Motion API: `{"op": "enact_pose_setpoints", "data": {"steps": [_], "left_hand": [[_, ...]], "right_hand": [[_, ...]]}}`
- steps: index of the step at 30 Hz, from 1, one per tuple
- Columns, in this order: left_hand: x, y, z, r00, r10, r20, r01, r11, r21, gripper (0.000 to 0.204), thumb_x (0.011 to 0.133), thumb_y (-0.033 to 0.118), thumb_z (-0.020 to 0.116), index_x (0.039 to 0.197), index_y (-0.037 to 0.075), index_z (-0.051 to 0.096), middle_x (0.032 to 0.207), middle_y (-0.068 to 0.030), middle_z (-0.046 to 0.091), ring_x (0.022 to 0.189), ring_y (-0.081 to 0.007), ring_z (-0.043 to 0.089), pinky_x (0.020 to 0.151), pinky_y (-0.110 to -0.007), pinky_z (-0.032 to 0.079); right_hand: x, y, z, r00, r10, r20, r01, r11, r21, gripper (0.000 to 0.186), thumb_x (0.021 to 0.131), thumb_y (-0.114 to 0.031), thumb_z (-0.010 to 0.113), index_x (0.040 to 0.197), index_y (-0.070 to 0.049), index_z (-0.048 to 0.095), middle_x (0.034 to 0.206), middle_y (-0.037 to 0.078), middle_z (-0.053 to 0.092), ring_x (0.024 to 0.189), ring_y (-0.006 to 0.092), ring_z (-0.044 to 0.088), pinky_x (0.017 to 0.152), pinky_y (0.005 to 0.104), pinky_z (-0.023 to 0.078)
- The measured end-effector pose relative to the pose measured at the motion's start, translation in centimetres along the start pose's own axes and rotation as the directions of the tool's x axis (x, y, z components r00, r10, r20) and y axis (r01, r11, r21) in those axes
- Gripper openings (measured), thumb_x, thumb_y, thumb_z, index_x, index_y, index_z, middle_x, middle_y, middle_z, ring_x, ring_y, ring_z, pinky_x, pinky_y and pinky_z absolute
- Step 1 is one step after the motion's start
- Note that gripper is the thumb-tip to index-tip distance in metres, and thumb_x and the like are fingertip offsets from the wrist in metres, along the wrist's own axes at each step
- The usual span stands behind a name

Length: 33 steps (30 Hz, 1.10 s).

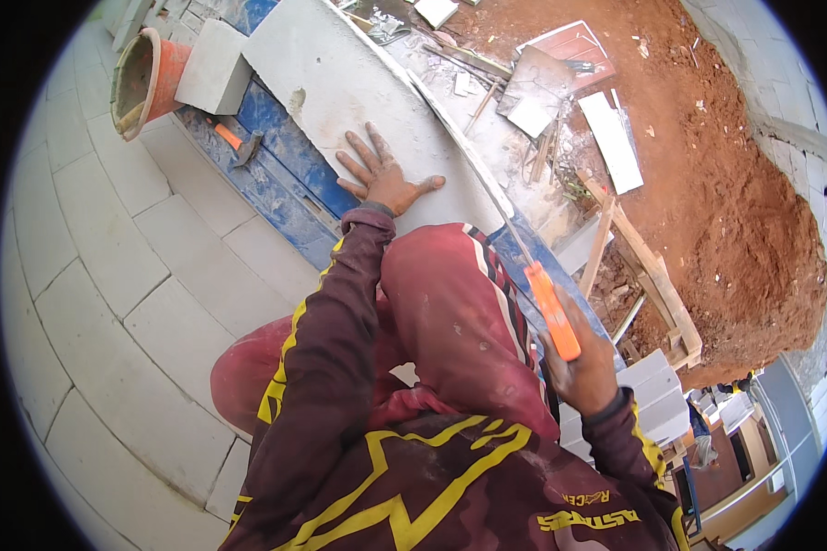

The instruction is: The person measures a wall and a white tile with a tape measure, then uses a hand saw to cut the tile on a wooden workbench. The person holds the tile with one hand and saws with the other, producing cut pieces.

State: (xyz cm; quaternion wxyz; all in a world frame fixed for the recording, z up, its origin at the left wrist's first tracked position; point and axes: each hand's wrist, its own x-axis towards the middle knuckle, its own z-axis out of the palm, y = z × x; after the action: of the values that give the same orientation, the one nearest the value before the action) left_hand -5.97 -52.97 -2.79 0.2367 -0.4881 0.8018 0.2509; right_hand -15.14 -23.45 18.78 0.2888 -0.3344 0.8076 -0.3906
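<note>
My left hand (383, 174) lies flat with spread fingers on a long pale grey lightweight block (326, 78), just beyond my raised knee. My right hand (586, 369) is wrapped round the orange handle of a handsaw (553, 312). The saw's narrow blade, seen nearly edge-on, points away from me along the block's right side; whether its teeth touch the block I cannot tell. Under the block is a dusty blue board (289, 188). On its left part rests a hammer (236, 140) with an orange grip.
A smaller block (213, 69) and an orange bucket (159, 78) tipped on its side are at the far left. Block wall (110, 239) runs along my left. To the right, below, are red soil (708, 211), scrap boards (610, 142) and a timber frame (657, 285).
</note>
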Motion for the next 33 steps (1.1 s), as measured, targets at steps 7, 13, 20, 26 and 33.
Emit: {"op": "enact_pose_setpoints", "data": {"steps": [7,13,20,26,33], "left_hand": [[-0.7,0.5,-0.8,1.000,0.020,0.013,-0.019,0.999,-0.048,0.172,0.048,0.079,0.087,0.159,0.011,-0.024,0.162,-0.0316,-0.026,0.146,-0.0593,-0.024,0.108,-0.081,-0.004],[-0.6,0.2,-0.5,0.999,-0.014,0.049,0.016,0.999,-0.051,0.173,0.046,0.081,0.086,0.159,0.012,-0.025,0.162,-0.0290,-0.029,0.146,-0.0566,-0.027,0.108,-0.080,-0.006],[-0.1,0.7,-0.9,0.999,-0.006,0.035,0.007,1.000,-0.018,0.172,0.048,0.079,0.087,0.159,0.009,-0.024,0.162,-0.0300,-0.029,0.146,-0.0588,-0.026,0.109,-0.080,-0.006],[-0.5,0.6,-1.0,0.999,-0.003,0.033,0.004,0.999,-0.046,0.173,0.047,0.079,0.087,0.159,0.010,-0.024,0.162,-0.0303,-0.028,0.146,-0.0585,-0.025,0.109,-0.080,-0.005],[0.0,0.1,-0.2,0.997,-0.020,0.068,0.022,0.999,-0.027,0.173,0.046,0.081,0.086,0.158,0.010,-0.025,0.162,-0.0306,-0.027,0.146,-0.0584,-0.026,0.109,-0.079,-0.009]], "right_hand": [[13.8,3.5,7.2,0.999,-0.036,0.008,0.036,0.998,-0.049,0.050,0.097,-0.030,0.067,0.136,-0.001,0.055,0.076,0.024,0.069,0.075,0.0464,0.068,0.065,0.0469,0.053],[1.4,-1.0,1.2,0.992,0.109,0.065,-0.108,0.994,-0.030,0.063,0.094,-0.022,0.070,0.149,-0.005,0.044,0.121,0.024,0.068,0.083,0.0427,0.070,0.070,0.0487,0.057],[12.5,2.9,6.3,0.998,0.031,0.056,-0.032,0.999,0.016,0.054,0.095,-0.030,0.068,0.136,0.001,0.054,0.081,0.029,0.068,0.074,0.0479,0.066,0.067,0.0531,0.052],[3.4,2.7,4.9,0.984,0.161,0.078,-0.156,0.985,-0.068,0.056,0.094,-0.020,0.069,0.144,-0.004,0.050,0.104,0.026,0.071,0.082,0.0447,0.069,0.070,0.0470,0.056],[7.2,1.3,3.4,0.974,0.205,0.097,-0.202,0.979,-0.037,0.053,0.095,-0.024,0.068,0.140,-0.001,0.052,0.085,0.025,0.071,0.077,0.0442,0.068,0.066,0.0506,0.054]]}}
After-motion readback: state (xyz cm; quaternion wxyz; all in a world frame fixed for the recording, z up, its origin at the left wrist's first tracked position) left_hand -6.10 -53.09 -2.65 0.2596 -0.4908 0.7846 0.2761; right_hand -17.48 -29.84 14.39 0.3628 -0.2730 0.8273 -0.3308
